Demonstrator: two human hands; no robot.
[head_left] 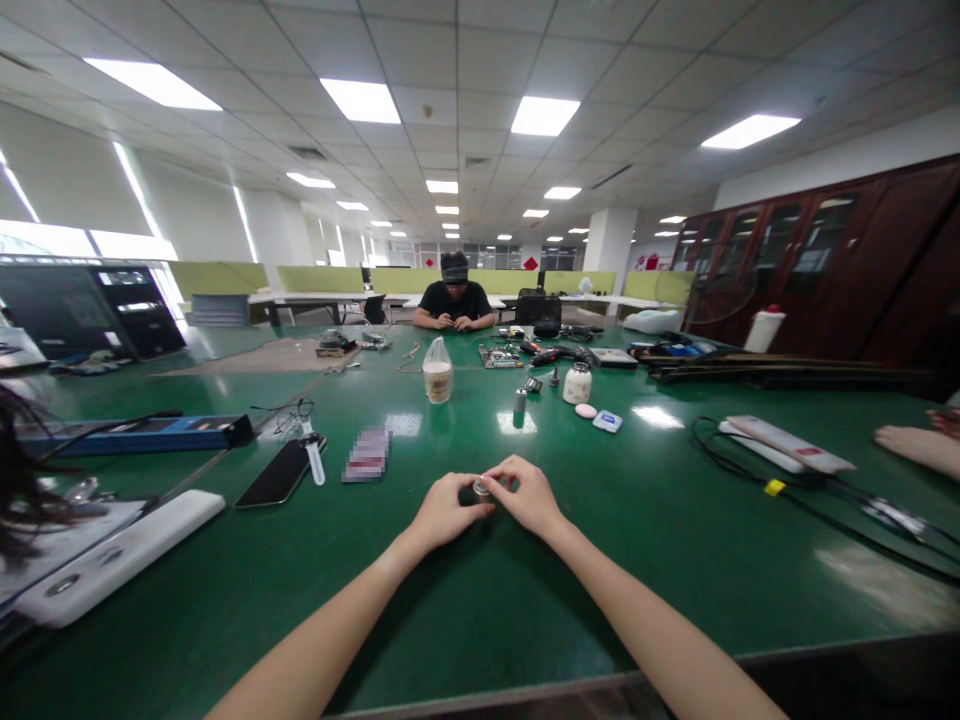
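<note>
My left hand (pixel 444 512) is closed around a small metallic cylinder (pixel 481 488) with a round, light top, just above the green table (pixel 600 560). From the other side, my right hand (pixel 531 497) pinches at its top edge with thumb and forefinger. Fingers cover most of the cylinder, so its exact kind does not show. Farther off stands a grey metallic cylinder (pixel 520 405), with small dark metal parts (pixel 533 385) behind it. A white patterned jar (pixel 577 384) stands to the right, near a pink round lid (pixel 586 411) and a small blue-and-white box (pixel 607 421).
A bagged cup (pixel 437 375) stands ahead. On the left lie a black phone (pixel 277 474), a white-strapped watch (pixel 313 455) and a pixelated packet (pixel 367 455). Right are white devices (pixel 787 445) with black cables and another person's hand (pixel 911 445). A person (pixel 454 300) sits opposite.
</note>
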